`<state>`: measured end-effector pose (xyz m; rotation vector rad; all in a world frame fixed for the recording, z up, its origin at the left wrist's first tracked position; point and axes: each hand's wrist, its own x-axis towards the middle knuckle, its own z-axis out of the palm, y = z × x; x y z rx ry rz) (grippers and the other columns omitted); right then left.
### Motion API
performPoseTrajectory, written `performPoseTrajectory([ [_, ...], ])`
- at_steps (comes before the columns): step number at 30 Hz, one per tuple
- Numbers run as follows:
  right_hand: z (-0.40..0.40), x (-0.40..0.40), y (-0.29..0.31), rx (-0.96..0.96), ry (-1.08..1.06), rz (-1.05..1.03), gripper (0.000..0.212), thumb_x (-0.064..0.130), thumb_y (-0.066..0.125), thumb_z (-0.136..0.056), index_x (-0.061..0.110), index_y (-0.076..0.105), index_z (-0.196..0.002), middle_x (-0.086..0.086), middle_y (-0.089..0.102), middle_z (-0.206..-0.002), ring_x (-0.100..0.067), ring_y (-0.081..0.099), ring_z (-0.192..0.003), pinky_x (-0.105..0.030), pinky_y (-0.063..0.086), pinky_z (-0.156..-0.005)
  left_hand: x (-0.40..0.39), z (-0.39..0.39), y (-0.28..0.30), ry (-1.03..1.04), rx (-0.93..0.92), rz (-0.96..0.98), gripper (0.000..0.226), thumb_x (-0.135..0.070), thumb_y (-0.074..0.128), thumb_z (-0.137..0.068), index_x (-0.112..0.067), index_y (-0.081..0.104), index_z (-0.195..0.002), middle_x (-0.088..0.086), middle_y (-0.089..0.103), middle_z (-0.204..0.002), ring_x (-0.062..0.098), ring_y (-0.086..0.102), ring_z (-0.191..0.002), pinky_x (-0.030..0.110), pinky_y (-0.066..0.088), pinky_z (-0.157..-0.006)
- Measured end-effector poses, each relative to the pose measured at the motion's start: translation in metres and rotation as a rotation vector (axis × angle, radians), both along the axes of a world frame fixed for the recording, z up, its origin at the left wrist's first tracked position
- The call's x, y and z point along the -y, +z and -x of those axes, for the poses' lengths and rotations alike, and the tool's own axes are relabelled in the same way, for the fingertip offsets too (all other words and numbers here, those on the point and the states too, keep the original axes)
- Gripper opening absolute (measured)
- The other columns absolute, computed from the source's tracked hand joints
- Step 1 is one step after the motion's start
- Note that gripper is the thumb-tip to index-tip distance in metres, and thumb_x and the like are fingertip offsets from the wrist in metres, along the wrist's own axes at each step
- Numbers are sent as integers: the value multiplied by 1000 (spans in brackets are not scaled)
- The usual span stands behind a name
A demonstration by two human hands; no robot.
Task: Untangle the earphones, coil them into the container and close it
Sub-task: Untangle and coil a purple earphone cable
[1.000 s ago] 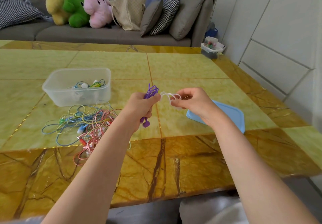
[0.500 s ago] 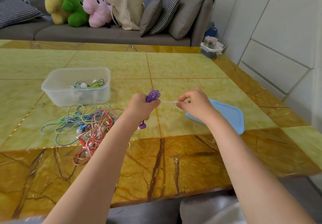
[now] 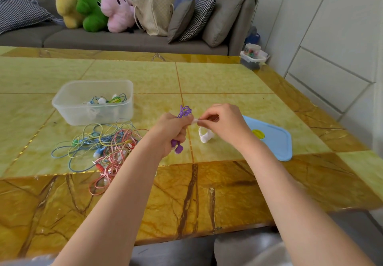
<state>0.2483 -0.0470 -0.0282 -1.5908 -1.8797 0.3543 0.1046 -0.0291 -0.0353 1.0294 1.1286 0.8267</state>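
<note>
Both hands (image 3: 194, 127) on purple earphones (image 3: 184, 111).

Glossy marble-look table (image 3: 207, 79), translucent plastic container (image 3: 68, 100), matt blue plastic lid (image 3: 275, 141).

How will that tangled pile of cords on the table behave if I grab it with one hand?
The cord pile will probably come up floppy, since its thin loops sprawl loosely over the table. It likely lifts as one snagged clump, because the pink, blue and yellow strands cross each other. It looks light for its spread.
</note>
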Motion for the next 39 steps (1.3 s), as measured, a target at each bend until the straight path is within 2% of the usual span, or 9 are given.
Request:
performPoseTrajectory([
  [3,-3,4,2,75,44,39,10,14,72,-80,6,74,-86,5,58,-74,-7,51,-69,-7,36,-62,-4,6,2,101,187,76,20,-8,51,-94,1,52,-77,-9,32,-35,1,24,-28,12,19,-28],
  [6,-15,6,4,116,12,131,8,15,70,-82,9,74,-86,11,58,-62,-3,52,-60,-7,38,-59,-8,13,3,174,285,79,22,-9,49,-95,2,52,-76,-9,32,-36,0,24,-29,11,19,-28],
  [9,-25,6,3,160,-47,223,7,15,68,-84,9,73,-84,9,57,-56,-9,56,-56,-19,44,-62,-10,14,7,205,380,26,23,-12,48,-96,0,52,-76,-9,30,-40,1,22,-31,11,18,-30],
  [20,-19,0,-9,306,-167,315,14,14,61,-88,4,70,-86,-14,67,-89,-26,61,-78,-28,41,-65,-5,16,15,142,674,44,26,-21,45,-97,-10,50,-75,-10,24,-48,2,22,-33,11,19,-29],
  [27,-19,1,-3,191,-155,282,17,19,63,-87,6,72,-95,-8,67,-85,-21,60,-75,-30,49,-73,3,5,15,-8,286,57,18,-12,49,-95,-1,54,-83,-9,28,-42,0,22,-33,10,19,-28],
  [30,-17,1,3,130,-169,218,22,17,66,-85,10,68,-107,-5,67,-105,-18,61,-89,-28,48,-79,4,3,15,-32,244,60,16,-13,51,-94,1,56,-87,-9,30,-42,0,24,-34,11,20,-29],
  [33,-8,2,8,5,-51,229,32,14,66,-84,18,62,-116,4,61,-113,-13,56,-86,-21,40,-74,6,2,16,-79,198,27,15,-13,51,-94,0,56,-87,-10,30,-43,0,23,-34,11,19,-30],
  [37,9,-4,-6,78,-53,288,12,17,62,-88,12,71,-95,-2,68,-93,-13,58,-78,-16,38,-55,9,2,17,-108,143,-25,16,-16,54,-93,0,58,-94,-10,31,-46,0,24,-36,11,21,-30],
  [39,7,-9,-8,-45,-154,215,14,13,59,-89,5,71,-88,-4,68,-76,-10,61,-66,-7,38,-53,8,5,18,-49,73,-73,15,-17,57,-92,-2,59,-92,-9,30,-47,1,23,-34,13,20,-30],
])
